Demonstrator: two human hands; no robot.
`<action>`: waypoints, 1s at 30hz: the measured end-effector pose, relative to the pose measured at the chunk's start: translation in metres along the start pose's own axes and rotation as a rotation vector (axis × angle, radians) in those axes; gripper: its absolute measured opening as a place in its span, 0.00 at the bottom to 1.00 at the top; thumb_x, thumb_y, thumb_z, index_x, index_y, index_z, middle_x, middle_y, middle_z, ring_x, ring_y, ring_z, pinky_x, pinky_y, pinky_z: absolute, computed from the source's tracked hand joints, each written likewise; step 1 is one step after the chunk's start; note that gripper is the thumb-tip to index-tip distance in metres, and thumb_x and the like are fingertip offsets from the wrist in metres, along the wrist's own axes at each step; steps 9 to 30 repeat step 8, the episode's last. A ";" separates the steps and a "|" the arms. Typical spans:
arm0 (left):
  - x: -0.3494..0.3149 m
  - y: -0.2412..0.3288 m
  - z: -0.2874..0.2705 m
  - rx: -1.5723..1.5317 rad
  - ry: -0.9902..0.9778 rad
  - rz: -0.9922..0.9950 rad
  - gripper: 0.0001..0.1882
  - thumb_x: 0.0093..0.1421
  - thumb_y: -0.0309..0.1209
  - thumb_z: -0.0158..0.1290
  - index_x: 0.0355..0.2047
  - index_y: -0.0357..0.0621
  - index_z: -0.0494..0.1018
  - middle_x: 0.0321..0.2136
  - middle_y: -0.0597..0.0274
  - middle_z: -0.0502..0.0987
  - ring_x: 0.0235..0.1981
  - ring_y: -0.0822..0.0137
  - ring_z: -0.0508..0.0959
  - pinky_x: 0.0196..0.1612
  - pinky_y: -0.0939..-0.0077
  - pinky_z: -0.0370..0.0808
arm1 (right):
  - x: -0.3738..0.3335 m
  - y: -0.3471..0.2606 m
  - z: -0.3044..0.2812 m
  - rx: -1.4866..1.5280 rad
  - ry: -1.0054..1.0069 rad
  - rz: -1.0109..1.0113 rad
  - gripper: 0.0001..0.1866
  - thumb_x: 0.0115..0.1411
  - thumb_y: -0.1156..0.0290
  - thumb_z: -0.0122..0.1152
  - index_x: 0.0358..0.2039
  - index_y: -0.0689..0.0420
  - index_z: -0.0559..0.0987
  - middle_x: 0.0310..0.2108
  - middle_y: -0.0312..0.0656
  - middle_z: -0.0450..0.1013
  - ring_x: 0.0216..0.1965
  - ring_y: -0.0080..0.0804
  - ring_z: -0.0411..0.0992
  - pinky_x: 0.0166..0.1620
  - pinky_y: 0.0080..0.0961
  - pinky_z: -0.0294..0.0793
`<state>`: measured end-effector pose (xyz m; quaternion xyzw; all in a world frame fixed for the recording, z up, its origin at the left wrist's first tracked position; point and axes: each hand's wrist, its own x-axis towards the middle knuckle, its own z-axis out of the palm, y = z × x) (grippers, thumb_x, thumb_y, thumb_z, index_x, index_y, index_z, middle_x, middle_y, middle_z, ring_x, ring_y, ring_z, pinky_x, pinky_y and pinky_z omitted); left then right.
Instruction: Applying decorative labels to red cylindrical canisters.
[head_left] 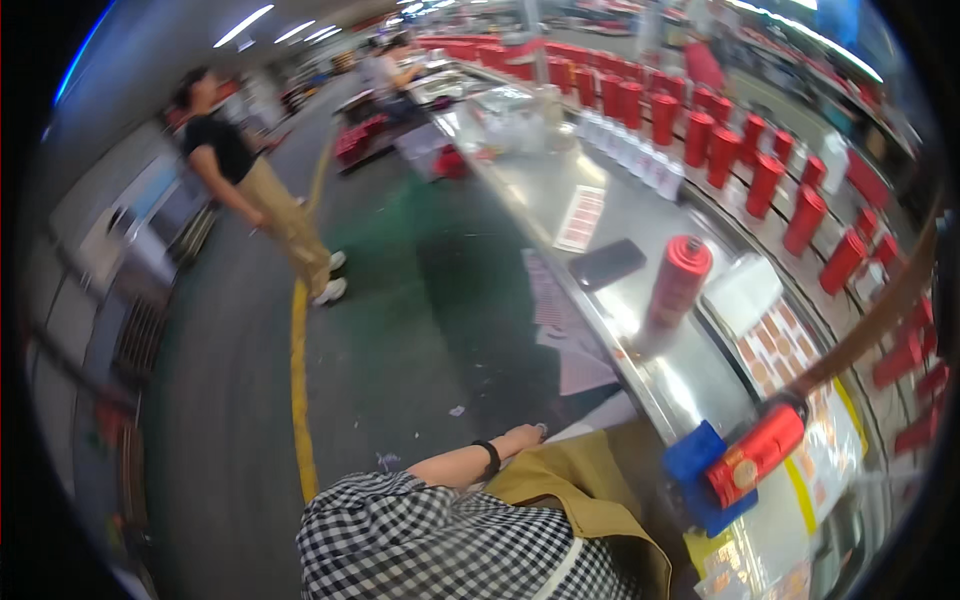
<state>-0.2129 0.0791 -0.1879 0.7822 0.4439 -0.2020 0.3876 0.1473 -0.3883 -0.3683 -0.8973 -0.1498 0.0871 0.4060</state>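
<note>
My left hand rests low beside the tan apron, a dark band around its wrist. Its fingers are blurred and partly hidden, so I cannot tell whether they hold anything. My right hand does not show. On the steel table to the right, a red bottle lies tilted on a blue holder. Farther along stands another red bottle, upright, with a dark phone and a printed label sheet beyond it. Sheets of round brown stickers lie near the tilted bottle.
Rows of red bottles and white bottles line the table's far side. A blurred brown bar slants in from the right. A co-worker stands left, by a yellow floor line; others sit farther back.
</note>
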 end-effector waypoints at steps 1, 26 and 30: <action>-0.007 0.006 -0.006 0.049 0.045 0.089 0.20 0.63 0.41 0.48 0.48 0.38 0.72 0.46 0.37 0.78 0.48 0.37 0.77 0.49 0.48 0.74 | -0.041 0.017 -0.018 -0.021 0.055 0.093 0.18 0.61 0.63 0.56 0.49 0.58 0.80 0.51 0.52 0.76 0.52 0.37 0.75 0.53 0.32 0.72; 0.066 -0.026 0.002 0.295 -0.220 0.349 0.27 0.61 0.52 0.52 0.47 0.40 0.76 0.43 0.35 0.79 0.48 0.42 0.78 0.48 0.50 0.75 | -0.269 -0.029 -0.171 0.456 0.634 0.924 0.14 0.61 0.54 0.64 0.32 0.52 0.79 0.20 0.31 0.71 0.20 0.17 0.67 0.23 0.18 0.64; 0.066 -0.026 0.002 0.295 -0.220 0.349 0.27 0.61 0.52 0.52 0.47 0.40 0.76 0.43 0.35 0.79 0.48 0.42 0.78 0.48 0.50 0.75 | -0.269 -0.029 -0.171 0.456 0.634 0.924 0.14 0.61 0.54 0.64 0.32 0.52 0.79 0.20 0.31 0.71 0.20 0.17 0.67 0.23 0.18 0.64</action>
